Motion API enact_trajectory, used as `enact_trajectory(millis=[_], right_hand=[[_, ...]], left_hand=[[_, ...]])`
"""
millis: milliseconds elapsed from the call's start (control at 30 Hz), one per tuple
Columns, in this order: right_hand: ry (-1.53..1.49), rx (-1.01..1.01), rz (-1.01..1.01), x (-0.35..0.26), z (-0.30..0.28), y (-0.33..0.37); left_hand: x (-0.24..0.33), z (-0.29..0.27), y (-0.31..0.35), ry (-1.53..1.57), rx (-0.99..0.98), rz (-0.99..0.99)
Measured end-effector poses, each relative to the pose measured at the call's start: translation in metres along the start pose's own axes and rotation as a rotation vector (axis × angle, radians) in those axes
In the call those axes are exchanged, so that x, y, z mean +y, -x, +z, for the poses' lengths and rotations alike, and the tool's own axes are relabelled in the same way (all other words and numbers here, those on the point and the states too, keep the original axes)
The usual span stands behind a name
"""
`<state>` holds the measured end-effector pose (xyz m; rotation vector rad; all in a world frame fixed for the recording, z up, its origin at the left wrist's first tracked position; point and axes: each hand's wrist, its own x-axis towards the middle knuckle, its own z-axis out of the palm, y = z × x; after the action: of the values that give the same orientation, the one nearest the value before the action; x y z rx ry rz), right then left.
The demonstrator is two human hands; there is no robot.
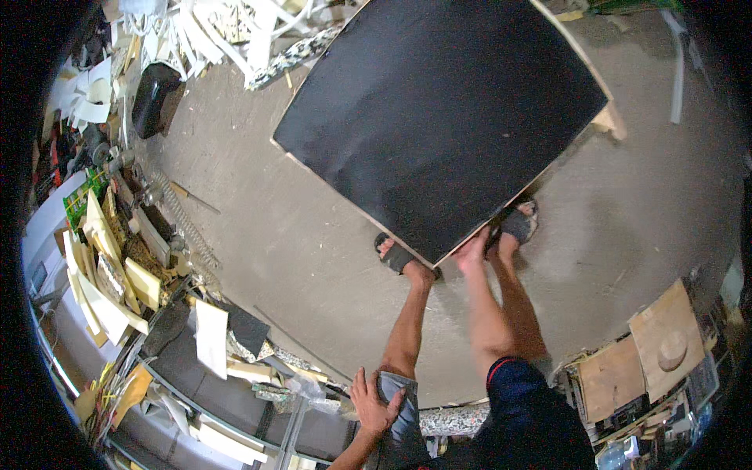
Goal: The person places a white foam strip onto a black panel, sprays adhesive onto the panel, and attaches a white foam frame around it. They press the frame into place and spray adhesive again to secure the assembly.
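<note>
A large black board [446,117] with pale wooden edges is tilted over the floor in front of me, one corner pointing down between my feet. My right hand [471,252] grips its near right edge close to that corner; some fingers are hidden behind the edge. My left hand [374,403] rests on my grey shorts at the knee, fingers spread, holding nothing. A light wooden piece [610,120] sticks out from under the board's right corner.
Foam offcuts [98,266] and scraps are heaped along the left. White strips [211,31] lie piled at the far left, near a black cylindrical object [154,98]. Wooden panels [667,338] lean at the lower right. A pale strip [676,70] lies at the far right.
</note>
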<state>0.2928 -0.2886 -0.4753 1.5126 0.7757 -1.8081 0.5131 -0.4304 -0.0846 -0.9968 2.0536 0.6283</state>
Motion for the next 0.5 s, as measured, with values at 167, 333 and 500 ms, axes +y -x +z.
enact_trajectory(millis=[167, 333, 500], right_hand=[[0.081, -0.106, -0.273, 0.026, 0.038, 0.101], [0.279, 0.105, -0.251, -0.012, 0.075, 0.222], [0.315, -0.011, -0.076, -0.118, 0.09, 0.319]], left_hand=[[0.01, -0.009, -0.002, 0.024, 0.008, -0.031], [0.009, -0.007, -0.008, 0.018, 0.082, -0.021], [0.042, -0.067, -0.068, 0.792, 0.055, -0.077]])
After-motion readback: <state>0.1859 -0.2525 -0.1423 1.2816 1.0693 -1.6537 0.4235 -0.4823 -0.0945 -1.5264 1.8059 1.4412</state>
